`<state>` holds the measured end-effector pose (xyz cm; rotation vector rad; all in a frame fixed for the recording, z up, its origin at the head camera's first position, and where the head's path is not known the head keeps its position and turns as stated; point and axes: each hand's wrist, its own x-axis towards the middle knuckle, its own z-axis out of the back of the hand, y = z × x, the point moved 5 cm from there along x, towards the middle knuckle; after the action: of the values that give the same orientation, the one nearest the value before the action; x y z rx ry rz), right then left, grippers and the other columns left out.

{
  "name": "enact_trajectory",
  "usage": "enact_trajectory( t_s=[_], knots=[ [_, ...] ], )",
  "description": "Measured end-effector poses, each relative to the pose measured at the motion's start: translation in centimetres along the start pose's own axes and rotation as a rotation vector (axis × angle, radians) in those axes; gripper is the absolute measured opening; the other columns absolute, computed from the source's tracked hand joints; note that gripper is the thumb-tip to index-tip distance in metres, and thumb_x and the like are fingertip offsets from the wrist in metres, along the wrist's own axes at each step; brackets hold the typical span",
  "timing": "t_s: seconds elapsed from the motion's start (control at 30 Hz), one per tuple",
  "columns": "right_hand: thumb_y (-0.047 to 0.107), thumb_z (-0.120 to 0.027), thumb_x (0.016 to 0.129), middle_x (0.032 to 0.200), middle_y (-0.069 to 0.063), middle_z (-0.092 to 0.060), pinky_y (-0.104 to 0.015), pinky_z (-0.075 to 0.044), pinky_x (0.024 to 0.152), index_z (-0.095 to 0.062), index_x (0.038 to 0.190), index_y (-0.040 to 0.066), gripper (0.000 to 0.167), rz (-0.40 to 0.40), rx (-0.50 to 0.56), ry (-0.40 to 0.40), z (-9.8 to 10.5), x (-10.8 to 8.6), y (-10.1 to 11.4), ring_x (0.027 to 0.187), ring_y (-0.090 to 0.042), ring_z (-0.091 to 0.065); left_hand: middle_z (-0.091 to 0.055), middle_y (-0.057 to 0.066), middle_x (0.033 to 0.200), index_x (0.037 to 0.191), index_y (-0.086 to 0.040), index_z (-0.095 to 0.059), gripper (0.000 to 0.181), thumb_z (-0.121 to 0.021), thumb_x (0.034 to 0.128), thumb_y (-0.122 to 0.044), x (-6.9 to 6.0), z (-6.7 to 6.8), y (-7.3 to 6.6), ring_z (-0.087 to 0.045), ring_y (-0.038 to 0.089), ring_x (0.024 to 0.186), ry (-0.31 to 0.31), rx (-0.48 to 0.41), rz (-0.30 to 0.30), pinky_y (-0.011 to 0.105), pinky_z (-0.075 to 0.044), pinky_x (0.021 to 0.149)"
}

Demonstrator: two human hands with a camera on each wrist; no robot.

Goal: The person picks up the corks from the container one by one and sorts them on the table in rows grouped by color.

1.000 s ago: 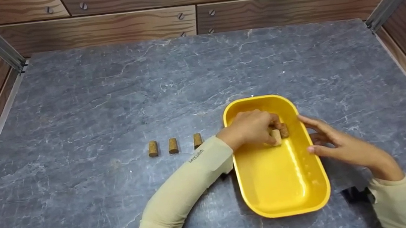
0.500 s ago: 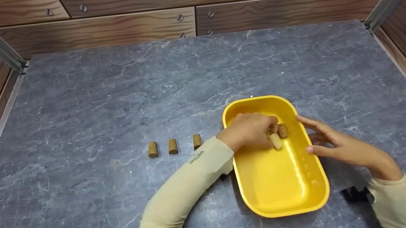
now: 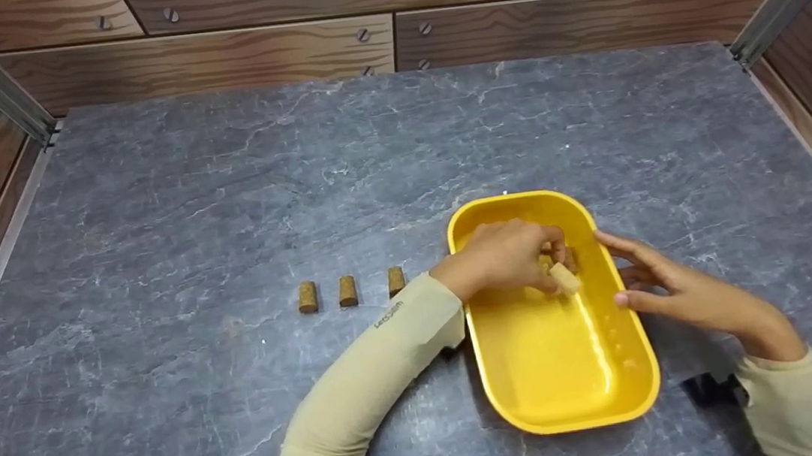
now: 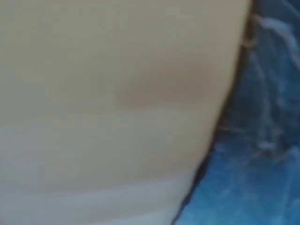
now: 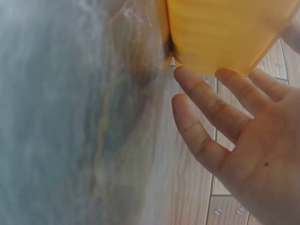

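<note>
A yellow plastic bin [image 3: 542, 372] stands on the table right of centre. My left hand [image 3: 511, 255] reaches over its left rim and pinches a pale cork [image 3: 565, 279], tilted, inside the bin. Close to those fingertips is a darker cork [image 3: 571, 259], mostly hidden behind the fingers. My right hand [image 3: 672, 287] lies along the bin's right side, fingers extended and touching its outer wall; the right wrist view shows this hand [image 5: 248, 126] beside the bin wall [image 5: 225, 33]. Only blurred sleeve fabric [image 4: 103, 112] and table fill most of the left wrist view.
Left of the bin, three brown corks lie in a row on the table: a left cork [image 3: 308, 297], a middle cork [image 3: 347, 291] and a right cork [image 3: 396, 280] just beyond the left sleeve [image 3: 363, 391]. Wood-patterned panels [image 3: 207, 60] enclose the grey marbled table [image 3: 222, 202].
The pale cork has turned in my left fingers and shifted slightly to the right, covering more of the darker cork's area. My right hand and the bin stay in place.
</note>
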<state>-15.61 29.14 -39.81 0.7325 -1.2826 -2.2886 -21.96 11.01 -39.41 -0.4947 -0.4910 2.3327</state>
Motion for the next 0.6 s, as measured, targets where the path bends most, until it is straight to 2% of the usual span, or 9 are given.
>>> enact_trajectory(
  t_s=[0.2,0.33,0.47,0.6],
  knots=[
    [0.011,-0.049,0.100,0.156,-0.026,-0.013,-0.023,-0.051,0.088,-0.010,0.156,0.018,0.068,-0.015,-0.009,-0.001,0.1,-0.1,0.0,0.115,0.011,-0.051,-0.058,-0.012,0.085,0.102,-0.031,-0.063,0.028,-0.076,0.0797,-0.044,-0.8,1.4,-0.6,-0.051,0.008,0.077,-0.022,0.005,-0.032,0.028,-0.041,0.068],
    [0.012,-0.049,0.100,0.156,-0.027,-0.013,-0.023,-0.051,0.088,-0.010,0.156,0.018,0.068,-0.019,-0.010,-0.004,0.1,-0.1,0.0,0.114,0.011,-0.051,-0.057,-0.010,0.079,0.102,-0.029,-0.064,0.031,-0.076,0.0793,-0.045,-2.0,2.4,-0.6,-0.049,0.008,0.072,-0.055,0.001,-0.057,0.025,-0.040,0.066],
    [0.011,-0.050,0.100,0.155,-0.028,-0.014,-0.023,-0.051,0.088,-0.011,0.156,0.017,0.069,-0.007,-0.012,-0.005,0.1,0.0,0.0,0.114,0.010,-0.051,-0.054,-0.009,0.072,0.101,-0.026,-0.064,0.033,-0.077,0.0778,-0.047,-3.7,3.2,0.1,-0.048,0.009,0.067,-0.094,-0.022,-0.051,0.025,-0.039,0.065],
    [0.010,-0.051,0.099,0.155,-0.029,-0.015,-0.023,-0.051,0.087,-0.011,0.156,0.016,0.069,0.004,-0.015,-0.008,0.0,0.0,0.0,0.114,0.009,-0.052,-0.052,-0.007,0.070,0.101,-0.024,-0.064,0.036,-0.077,0.0769,-0.047,-5.7,4.0,1.4,-0.047,0.010,0.064,-0.128,-0.053,-0.021,0.026,-0.040,0.061]
  ],
)
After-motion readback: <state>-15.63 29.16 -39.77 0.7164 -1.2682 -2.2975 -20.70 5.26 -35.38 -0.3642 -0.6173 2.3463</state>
